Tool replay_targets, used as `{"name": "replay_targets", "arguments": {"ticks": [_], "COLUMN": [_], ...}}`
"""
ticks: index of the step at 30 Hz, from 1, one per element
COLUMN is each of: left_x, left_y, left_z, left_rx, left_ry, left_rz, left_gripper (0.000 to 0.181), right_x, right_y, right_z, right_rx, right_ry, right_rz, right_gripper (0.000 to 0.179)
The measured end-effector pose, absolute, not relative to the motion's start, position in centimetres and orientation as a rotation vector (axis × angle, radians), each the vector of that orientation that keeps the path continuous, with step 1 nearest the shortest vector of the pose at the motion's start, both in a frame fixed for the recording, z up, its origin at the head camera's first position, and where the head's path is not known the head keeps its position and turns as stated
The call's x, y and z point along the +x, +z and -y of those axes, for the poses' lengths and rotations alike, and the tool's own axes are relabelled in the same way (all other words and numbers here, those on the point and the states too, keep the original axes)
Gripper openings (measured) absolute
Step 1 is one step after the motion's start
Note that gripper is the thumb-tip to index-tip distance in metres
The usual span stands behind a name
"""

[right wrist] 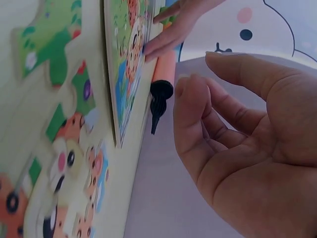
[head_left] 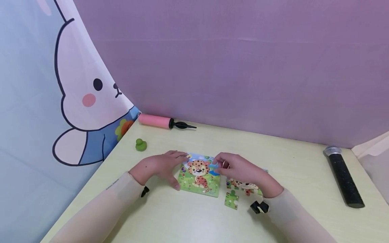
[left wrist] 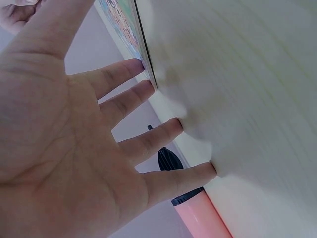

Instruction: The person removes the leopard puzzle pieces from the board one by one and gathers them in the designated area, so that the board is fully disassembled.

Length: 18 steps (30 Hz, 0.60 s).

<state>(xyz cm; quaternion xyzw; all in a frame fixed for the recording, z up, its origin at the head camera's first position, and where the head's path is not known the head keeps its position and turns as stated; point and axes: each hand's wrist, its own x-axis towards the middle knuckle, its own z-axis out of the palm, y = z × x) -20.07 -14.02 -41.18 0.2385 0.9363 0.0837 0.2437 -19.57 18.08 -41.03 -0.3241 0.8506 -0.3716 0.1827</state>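
Note:
A square leopard picture board (head_left: 199,184) lies flat on the table, between both hands. My left hand (head_left: 161,166) is spread at the board's left side; in the left wrist view, two straight fingertips touch the board's edge (left wrist: 143,49) and the other two rest on the tabletop. My right hand (head_left: 241,171) hovers by the board's upper right corner. Its fingers are loosely bent with a gap between thumb and index finger, and nothing shows between them in the right wrist view. Loose jigsaw pieces with leopard parts (right wrist: 69,166) lie right of the board, partly hidden under that hand; a green piece (head_left: 231,199) lies nearest me.
A pink hand pump (head_left: 155,121) with a black nozzle lies along the back edge. A small green rubber duck (head_left: 141,145) sits at the left. At the far right is a black microphone (head_left: 344,179). A purple cloth wall (head_left: 243,67) stands behind the table.

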Motion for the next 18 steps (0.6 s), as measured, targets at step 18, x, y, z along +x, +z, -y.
{"name": "replay_targets", "arguments": {"ticks": [18], "left_x": [-20.4], "left_y": [-41.4], "left_z": [14.2], "left_rx": [0.671], "left_ry": [0.218], "left_rz": [-2.563], "left_gripper": [0.116], "right_x": [-20.5], "right_y": [-42.4], "right_z": [-13.2], "right_rx": [-0.911], "right_ry": [-1.015], "right_rz": [-2.301], "right_gripper": [0.033]}}
